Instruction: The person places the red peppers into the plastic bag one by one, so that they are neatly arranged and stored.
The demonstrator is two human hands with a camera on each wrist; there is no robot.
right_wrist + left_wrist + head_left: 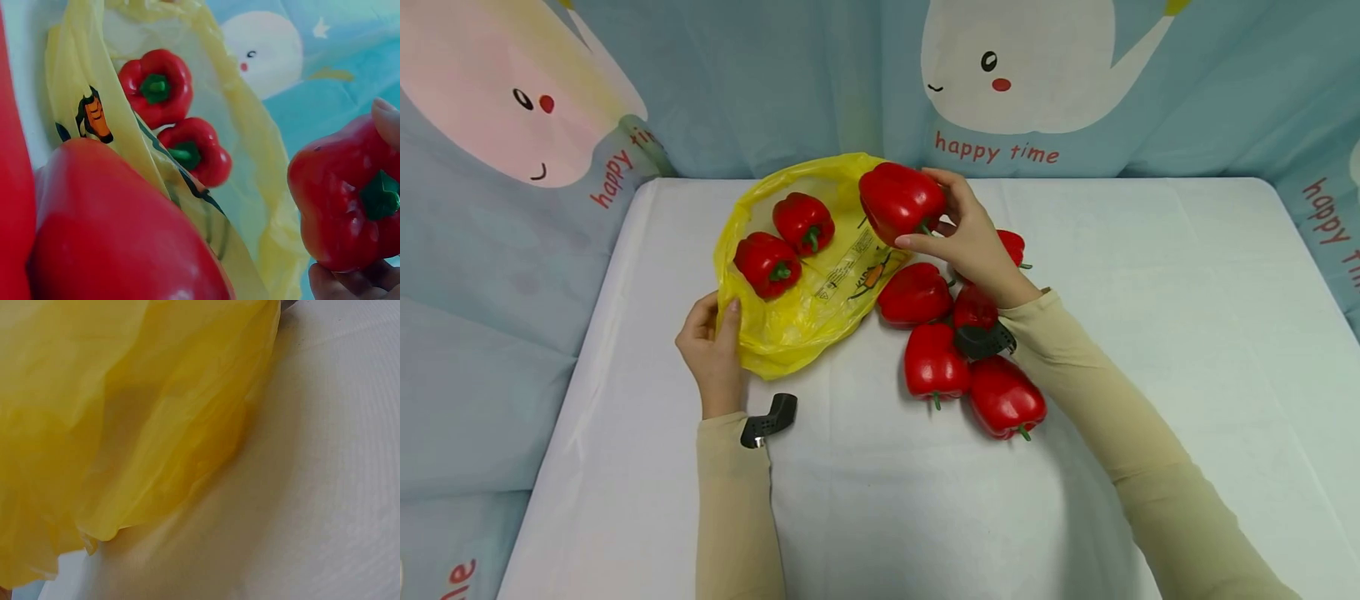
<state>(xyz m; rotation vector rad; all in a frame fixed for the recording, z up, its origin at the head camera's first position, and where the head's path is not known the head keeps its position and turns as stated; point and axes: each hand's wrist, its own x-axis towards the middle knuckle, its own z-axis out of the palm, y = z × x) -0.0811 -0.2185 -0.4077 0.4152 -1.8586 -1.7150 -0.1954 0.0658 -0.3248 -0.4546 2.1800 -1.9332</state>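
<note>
A yellow plastic bag lies with its mouth spread wide, and inside it are two red bell peppers, one bell pepper behind the other bell pepper. My left hand pinches the bag's near left rim between thumb and fingers. In the left wrist view only the bag and the cloth show; the hand is nearly out of sight. My right hand grips a red bell pepper by its right side, over the bag's right rim. In the right wrist view this held pepper has its green stem toward my hand.
Several red bell peppers cluster on the white-covered table right of the bag, partly under my right forearm. Black wrist cameras sit on both sleeves. A blue curtain with printed whales hangs behind the table's far edge.
</note>
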